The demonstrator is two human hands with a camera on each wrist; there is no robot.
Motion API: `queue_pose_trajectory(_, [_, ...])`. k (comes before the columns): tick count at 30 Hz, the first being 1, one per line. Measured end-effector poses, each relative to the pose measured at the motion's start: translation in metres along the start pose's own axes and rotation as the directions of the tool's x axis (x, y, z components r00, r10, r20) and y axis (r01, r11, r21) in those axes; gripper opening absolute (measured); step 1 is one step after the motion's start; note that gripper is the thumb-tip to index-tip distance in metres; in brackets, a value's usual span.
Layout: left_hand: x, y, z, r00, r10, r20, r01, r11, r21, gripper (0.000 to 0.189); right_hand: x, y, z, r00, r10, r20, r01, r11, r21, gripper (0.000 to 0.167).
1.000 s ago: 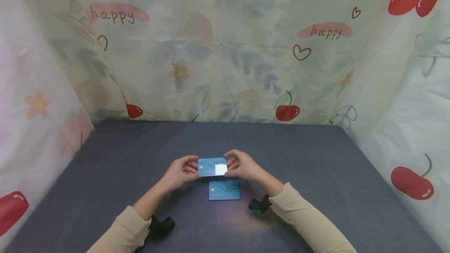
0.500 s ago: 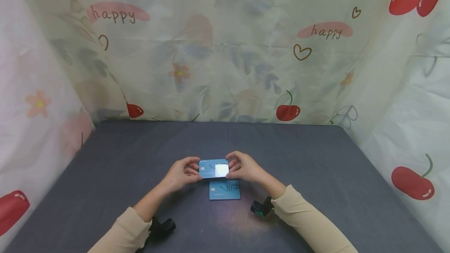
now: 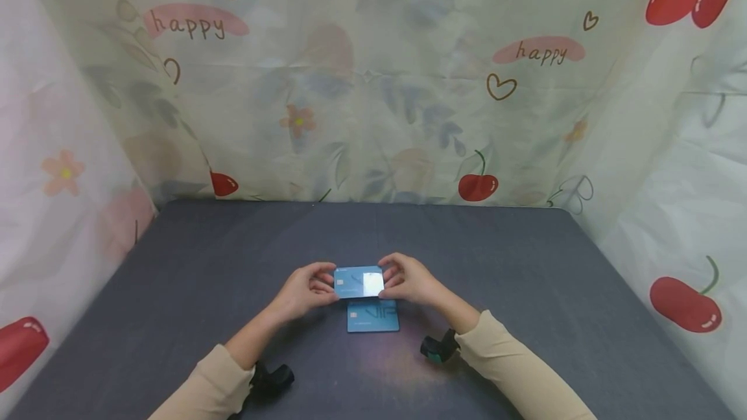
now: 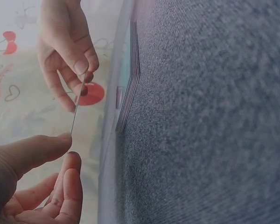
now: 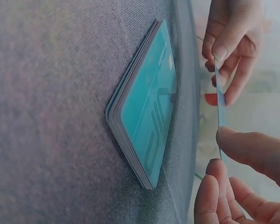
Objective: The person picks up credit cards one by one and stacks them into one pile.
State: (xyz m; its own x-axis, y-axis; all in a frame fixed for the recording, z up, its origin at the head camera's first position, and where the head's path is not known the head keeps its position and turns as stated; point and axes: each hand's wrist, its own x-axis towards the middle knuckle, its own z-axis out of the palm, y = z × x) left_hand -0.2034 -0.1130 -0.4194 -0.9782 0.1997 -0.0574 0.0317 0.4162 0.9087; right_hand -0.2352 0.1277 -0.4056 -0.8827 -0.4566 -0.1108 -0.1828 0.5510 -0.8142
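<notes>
A thin blue plastic card point(image 3: 350, 282) with a chip is held up between both hands in the head view, a bright glare on its right part. My left hand point(image 3: 305, 289) pinches its left end between thumb and fingers; my right hand point(image 3: 408, 279) pinches the right end the same way. Just below it in that view, a neat stack of blue cards point(image 3: 373, 319) marked "VIP" lies on the table, its far edge overlapped by the held card. From the right wrist, the stack point(image 5: 147, 107) shows several layers, and the raised card point(image 5: 220, 102) appears nearly edge-on, apart from it.
Dark grey cloth covers the table point(image 3: 233, 232). A curtain point(image 3: 373, 135) printed with cherries and hearts stands behind and along both sides. Black wrist-worn devices hang under the sleeves, one by the left forearm point(image 3: 233, 352) and one by the right point(image 3: 467, 323).
Both hands have shifted slightly right and toward the person with the card, so it now overlaps the stack's far edge in the head view. The stack has stayed put.
</notes>
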Motion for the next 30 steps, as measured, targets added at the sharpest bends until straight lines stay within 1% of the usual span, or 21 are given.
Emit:
queue_pose_trajectory(6, [0.001,-0.001,0.003,1.0,-0.016,0.003,0.017,1.0,-0.002,0.053,-0.002,0.002,0.0,1.0,-0.007,0.001,0.007,1.0,-0.002,0.051])
queue_pose_trajectory(14, [-0.002,-0.001,0.005,1.0,0.005,0.009,-0.005,1.0,0.015,0.053,-0.006,0.005,0.0,1.0,0.026,-0.004,-0.026,1.0,-0.004,0.052])
queue_pose_trajectory(23, [-0.004,0.001,0.009,1.0,0.002,0.001,-0.002,0.998,0.056,0.051,-0.012,0.007,-0.001,1.0,0.009,0.002,-0.009,1.0,0.008,0.051])
queue_pose_trajectory(30, [-0.006,0.003,0.01,1.0,0.012,0.016,-0.013,0.997,0.076,0.051,-0.014,0.01,0.0,1.0,0.005,0.008,-0.005,1.0,0.009,0.051])
